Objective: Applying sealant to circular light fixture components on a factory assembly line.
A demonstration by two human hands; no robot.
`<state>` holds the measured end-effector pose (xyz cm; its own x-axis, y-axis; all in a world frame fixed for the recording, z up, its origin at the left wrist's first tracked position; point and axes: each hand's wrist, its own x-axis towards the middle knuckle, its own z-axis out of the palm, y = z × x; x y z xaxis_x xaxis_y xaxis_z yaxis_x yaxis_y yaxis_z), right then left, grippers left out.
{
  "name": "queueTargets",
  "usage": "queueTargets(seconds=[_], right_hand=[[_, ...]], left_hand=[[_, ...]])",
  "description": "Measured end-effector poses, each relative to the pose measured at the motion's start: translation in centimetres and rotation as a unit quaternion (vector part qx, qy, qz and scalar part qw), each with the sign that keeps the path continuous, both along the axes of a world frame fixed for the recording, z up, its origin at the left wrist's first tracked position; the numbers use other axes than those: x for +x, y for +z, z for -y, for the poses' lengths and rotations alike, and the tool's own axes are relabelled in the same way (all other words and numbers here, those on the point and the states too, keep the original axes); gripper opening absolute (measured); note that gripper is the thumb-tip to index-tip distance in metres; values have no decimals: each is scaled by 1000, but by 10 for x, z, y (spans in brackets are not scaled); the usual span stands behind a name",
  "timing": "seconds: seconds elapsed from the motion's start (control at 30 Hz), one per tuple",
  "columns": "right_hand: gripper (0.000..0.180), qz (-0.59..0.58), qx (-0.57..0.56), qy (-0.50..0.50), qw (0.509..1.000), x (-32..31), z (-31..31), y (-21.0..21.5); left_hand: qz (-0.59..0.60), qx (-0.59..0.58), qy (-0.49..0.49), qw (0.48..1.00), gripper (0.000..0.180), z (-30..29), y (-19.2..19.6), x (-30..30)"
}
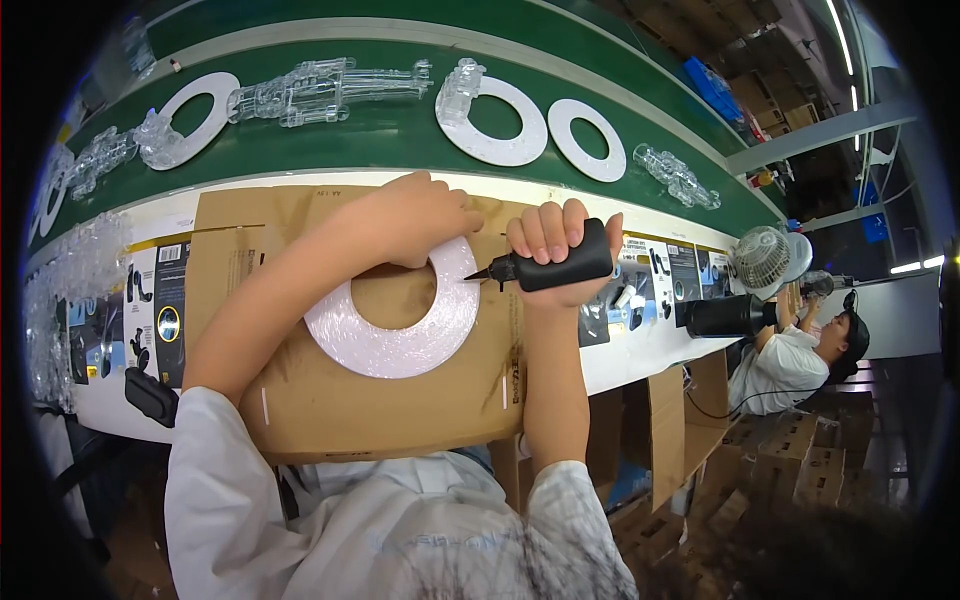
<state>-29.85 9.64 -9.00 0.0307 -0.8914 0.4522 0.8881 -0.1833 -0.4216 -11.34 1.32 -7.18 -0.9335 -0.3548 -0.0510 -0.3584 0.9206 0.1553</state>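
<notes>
A flat white ring [398, 355] with a glossy surface lies on a brown cardboard sheet [480, 410] in front of me. My left hand [420, 215] reaches across from the left, fingers curled over the ring's far edge and gripping it there. My right hand [562, 245] is wrapped round a black squeeze bottle [565, 272], held on its side. The bottle's thin pointed nozzle aims left, its tip at the ring's right side; whether it touches cannot be told.
Beyond the white bench edge, a green conveyor belt [380, 140] carries more white rings [587, 140] and clear plastic packs [325, 92]. Printed packaging [155, 310] flanks the cardboard. A dark cylinder [725, 316] and a fan [765, 258] stand rightward, near another person [790, 370].
</notes>
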Motion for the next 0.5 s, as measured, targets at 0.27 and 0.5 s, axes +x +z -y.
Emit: queueTargets(seconds=[0.27,0.5], right_hand=[[53,-39,17,7,999,17,-12,7],[52,-60,39,6,997,21,-20,16]], left_hand=[[17,7,42,999,59,5,1,6],[26,-6,40,999,51,4,5,5]])
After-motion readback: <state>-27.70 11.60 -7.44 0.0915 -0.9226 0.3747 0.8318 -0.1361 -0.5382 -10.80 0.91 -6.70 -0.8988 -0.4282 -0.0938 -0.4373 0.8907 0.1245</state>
